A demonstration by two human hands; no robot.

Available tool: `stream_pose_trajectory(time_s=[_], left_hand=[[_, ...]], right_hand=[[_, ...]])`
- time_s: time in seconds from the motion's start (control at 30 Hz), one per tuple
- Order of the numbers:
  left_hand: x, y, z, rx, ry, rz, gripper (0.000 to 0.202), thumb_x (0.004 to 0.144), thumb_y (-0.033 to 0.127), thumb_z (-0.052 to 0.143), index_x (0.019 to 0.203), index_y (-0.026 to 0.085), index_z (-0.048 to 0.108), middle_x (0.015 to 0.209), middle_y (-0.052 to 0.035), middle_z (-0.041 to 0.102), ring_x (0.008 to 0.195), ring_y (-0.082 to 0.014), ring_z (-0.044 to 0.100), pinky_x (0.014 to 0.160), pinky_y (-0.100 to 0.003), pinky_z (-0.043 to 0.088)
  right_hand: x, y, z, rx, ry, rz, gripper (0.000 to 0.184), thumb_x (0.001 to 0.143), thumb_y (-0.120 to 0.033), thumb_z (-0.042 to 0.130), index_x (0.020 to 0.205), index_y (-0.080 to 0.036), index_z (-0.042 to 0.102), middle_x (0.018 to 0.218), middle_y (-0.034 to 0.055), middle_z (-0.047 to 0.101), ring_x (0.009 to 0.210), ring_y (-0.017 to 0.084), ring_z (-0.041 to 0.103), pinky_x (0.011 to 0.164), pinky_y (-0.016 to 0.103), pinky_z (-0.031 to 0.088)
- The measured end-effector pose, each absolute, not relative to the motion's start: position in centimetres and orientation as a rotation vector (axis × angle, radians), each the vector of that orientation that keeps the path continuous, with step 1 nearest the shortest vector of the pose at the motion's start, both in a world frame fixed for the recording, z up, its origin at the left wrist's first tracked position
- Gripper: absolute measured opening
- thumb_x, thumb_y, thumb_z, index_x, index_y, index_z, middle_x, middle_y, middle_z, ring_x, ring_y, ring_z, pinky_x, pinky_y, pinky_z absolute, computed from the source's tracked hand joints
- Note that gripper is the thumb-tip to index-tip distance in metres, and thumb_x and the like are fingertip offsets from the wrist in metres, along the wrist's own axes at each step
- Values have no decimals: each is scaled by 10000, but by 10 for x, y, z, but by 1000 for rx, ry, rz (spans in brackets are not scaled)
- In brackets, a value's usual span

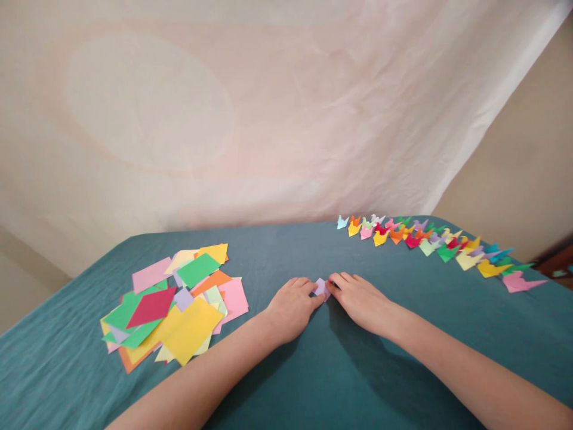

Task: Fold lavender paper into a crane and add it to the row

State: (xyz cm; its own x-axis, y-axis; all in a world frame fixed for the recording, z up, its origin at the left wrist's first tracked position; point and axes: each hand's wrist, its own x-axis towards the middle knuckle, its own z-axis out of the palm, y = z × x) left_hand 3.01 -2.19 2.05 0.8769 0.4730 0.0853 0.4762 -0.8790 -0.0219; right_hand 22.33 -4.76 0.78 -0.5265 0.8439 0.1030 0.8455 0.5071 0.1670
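A small lilac piece of folded paper [321,288] lies on the teal tablecloth [340,370] near the middle. My left hand [293,306] rests palm down with its fingertips pressed on the paper's left side. From the right, my right hand [360,300] presses its fingertips on the paper's other side. Both hands lie low on the cloth, fingers curled together over the paper, and much of the paper is hidden under them.
A loose pile of coloured paper squares [176,304] lies at the left of the table. Several small folded paper cranes [430,242] stand in a band along the far right edge. A pale sheet [250,113] hangs behind the table.
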Motion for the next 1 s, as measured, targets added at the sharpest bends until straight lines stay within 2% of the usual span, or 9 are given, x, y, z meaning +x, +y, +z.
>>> stream_pose_trajectory(time_s=[0.23, 0.43, 0.57, 0.77, 0.87, 1.0], left_hand=[[26, -18, 23, -3049, -774, -129, 379, 840, 146, 439, 1196, 235, 534, 1151, -94, 566, 1071, -228, 510, 920, -387, 400], [18, -15, 26, -3165, -761, -45, 458, 751, 66, 453, 1199, 134, 529, 1255, -119, 535, 1179, -240, 468, 990, -382, 366], [17, -11, 29, -3211, -756, -48, 487, 737, 32, 425, 1206, 125, 519, 1251, -122, 543, 1151, -229, 503, 976, -377, 386], [19, -13, 32, -3231, -728, -66, 444, 745, 30, 426, 1168, 127, 521, 1197, -124, 576, 1125, -226, 524, 968, -364, 395], [20, -18, 32, -3211, -783, -79, 453, 757, 54, 434, 1202, 127, 473, 1198, -134, 569, 1117, -229, 529, 961, -363, 399], [21, -21, 31, -3221, -840, -118, 435, 753, 50, 430, 1172, 155, 484, 1176, -119, 579, 1096, -233, 540, 921, -363, 424]], right_hand=[[224, -52, 13, -1605, -2753, -268, 218, 891, -101, 408, 980, -129, 605, 957, 94, 585, 891, 218, 538, 709, 318, 383], [226, -52, 17, -1569, -2745, -219, 266, 886, -78, 382, 995, -143, 616, 926, 97, 588, 877, 219, 535, 688, 318, 367], [226, -47, 14, -1564, -2687, -178, 285, 864, -61, 386, 928, -161, 645, 893, 87, 595, 830, 209, 538, 678, 324, 345], [225, -39, 2, -1614, -2460, -92, 255, 818, -81, 445, 814, -200, 671, 901, 44, 621, 857, 181, 551, 749, 319, 336], [222, -41, 0, -1631, -2341, -68, 198, 827, -150, 461, 810, -192, 653, 870, 44, 615, 849, 179, 548, 761, 314, 344], [216, -43, -4, -1679, -2172, -34, 184, 818, -349, 533, 811, -184, 615, 851, 54, 583, 842, 198, 527, 744, 314, 367]])
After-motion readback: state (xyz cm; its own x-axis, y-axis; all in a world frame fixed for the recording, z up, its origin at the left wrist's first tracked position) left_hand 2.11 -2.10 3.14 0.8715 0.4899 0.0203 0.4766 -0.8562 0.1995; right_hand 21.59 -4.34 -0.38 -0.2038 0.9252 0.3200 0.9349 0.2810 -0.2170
